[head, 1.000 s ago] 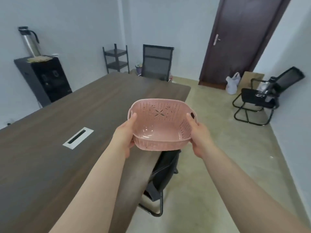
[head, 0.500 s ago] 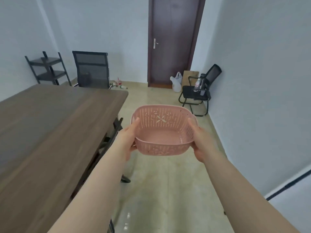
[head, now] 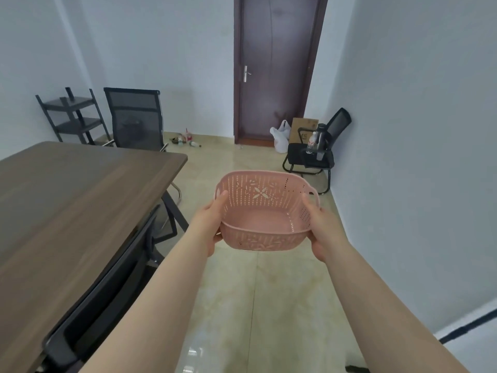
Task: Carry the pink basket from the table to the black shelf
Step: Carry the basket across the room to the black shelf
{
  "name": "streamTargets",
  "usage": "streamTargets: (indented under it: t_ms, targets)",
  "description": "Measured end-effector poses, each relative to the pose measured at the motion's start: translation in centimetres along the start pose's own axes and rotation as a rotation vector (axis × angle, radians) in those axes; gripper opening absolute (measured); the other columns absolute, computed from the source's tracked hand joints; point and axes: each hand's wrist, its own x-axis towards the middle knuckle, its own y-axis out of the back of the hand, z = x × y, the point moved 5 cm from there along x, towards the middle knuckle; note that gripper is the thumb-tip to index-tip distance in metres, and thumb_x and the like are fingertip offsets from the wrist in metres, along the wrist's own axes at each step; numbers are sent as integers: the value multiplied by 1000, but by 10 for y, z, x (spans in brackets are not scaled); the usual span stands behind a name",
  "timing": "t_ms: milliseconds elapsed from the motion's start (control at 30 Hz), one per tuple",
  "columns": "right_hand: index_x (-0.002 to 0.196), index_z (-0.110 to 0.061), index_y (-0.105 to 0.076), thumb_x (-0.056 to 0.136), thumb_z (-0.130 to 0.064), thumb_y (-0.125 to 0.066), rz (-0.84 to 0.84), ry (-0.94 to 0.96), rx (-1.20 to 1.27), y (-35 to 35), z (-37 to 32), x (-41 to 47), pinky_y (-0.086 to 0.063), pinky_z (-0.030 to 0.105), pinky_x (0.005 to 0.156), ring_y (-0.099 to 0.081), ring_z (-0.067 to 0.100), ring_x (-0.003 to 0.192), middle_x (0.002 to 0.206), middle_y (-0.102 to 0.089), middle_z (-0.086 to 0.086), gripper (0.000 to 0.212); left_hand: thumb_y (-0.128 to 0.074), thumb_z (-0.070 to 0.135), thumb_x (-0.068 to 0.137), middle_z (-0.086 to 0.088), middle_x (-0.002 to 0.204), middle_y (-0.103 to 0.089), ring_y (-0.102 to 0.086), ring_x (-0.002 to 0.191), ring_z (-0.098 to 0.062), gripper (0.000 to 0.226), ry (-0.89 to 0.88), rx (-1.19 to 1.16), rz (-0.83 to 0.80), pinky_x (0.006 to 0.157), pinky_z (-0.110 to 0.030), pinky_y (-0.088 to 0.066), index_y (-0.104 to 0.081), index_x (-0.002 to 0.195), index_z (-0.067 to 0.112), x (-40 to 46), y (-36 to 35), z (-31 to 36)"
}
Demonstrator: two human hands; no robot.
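the left hand (head: 208,227) clasps the left side of the pink perforated plastic basket (head: 265,211), thumb lying over the rim and the other fingers hidden beneath the wall. the right hand (head: 324,230) grips the opposite side the same way, thumb pressed along the inner edge near a small loop handle. the basket is held in the air between both hands, over the glossy beige tiled floor (head: 250,305) and clear of the dark brown wooden table (head: 67,200) to its left. it is empty and roughly level. a black mesh office chair (head: 107,292) is tucked at the table's near edge. far off at the left wall stands the black two-tier metal shelf (head: 74,117), well apart from the basket, with another black mesh-backed chair (head: 134,117) just beside it. a dark brown closed door (head: 274,68) faces ahead.
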Motion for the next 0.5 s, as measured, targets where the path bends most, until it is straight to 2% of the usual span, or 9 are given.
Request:
streamTargets:
  t_ms: [67,133,233,367,500]
  targets:
    - [133,-7,-57,91,-45,-60,9,-11,-5,4,-2,20,-48,41,102,-65,25,111,120,-70,10,57,-62,58,88,-9,122,-70,-66,108,-29,62,12,-2,8,90,-40,-55,-63,135,18,17,-13,4]
    - [135,-7,-55,92,-46,-59,12,-15,-8,7,-6,42,-47,40,103,-63,26,114,124,-68,10,58,-62,59,88,-9,122,-70,-65,104,-29,63,25,-4,-2,88,-39,-55,-62,135,18,37,-28,8]
    - [137,-8,-53,93,-45,-58,24,-23,-13,8,-14,80,-47,36,98,-62,25,116,125,-66,9,59,-61,59,88,-9,126,-69,-65,107,-28,64,32,-11,-21,84,-37,-54,-61,137,18,75,-51,14]
    - [138,-6,-51,93,-43,-59,65,-23,-14,3,-31,139,-47,34,91,-61,25,114,123,-64,8,59,-60,57,91,-8,122,-69,-65,106,-28,61,37,-26,-43,87,-38,-54,-60,135,15,134,-80,33]
    - [137,-5,-53,93,-45,-58,89,-19,-25,-9,-52,196,-47,31,84,-61,26,115,129,-64,11,60,-59,55,92,-10,121,-69,-63,102,-28,59,25,-30,-64,74,-34,-53,-61,136,14,188,-102,61]
